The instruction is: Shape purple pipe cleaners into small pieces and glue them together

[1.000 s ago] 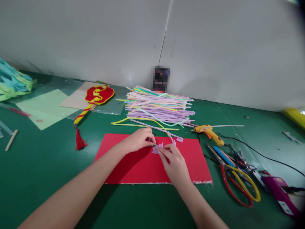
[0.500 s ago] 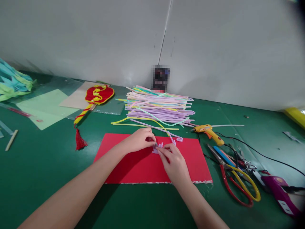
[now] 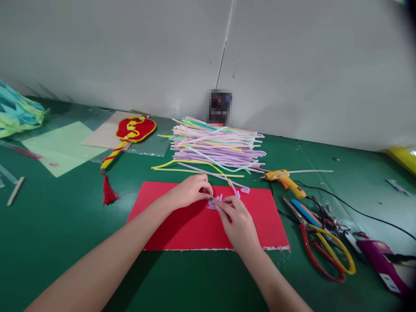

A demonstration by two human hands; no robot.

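Over the red board (image 3: 169, 229), my left hand (image 3: 194, 190) and my right hand (image 3: 238, 221) meet with their fingertips close together. The left thumb and forefinger are pinched on a small dark piece (image 3: 212, 199), too small to name. My right hand is also closed, its fingertips pressed against the same spot. Short lilac pipe cleaner pieces (image 3: 219, 198) lie on the board right at the fingertips, partly hidden by them. A bent lilac pipe cleaner (image 3: 243, 189) with a curled end rests on the board's back edge, behind my right hand.
Behind the board lies a pile of pastel pipe cleaners (image 3: 217, 145). To the right are a yellow glue gun (image 3: 286, 180) with its cord, scissors (image 3: 320, 251) and a purple power strip (image 3: 380, 260). A red-and-yellow tasselled fan (image 3: 134, 129) and green paper (image 3: 65, 147) lie left.
Hardly anything differs. The fingertips of both hands have shifted very slightly around the small dark piece; everything else stays in place.
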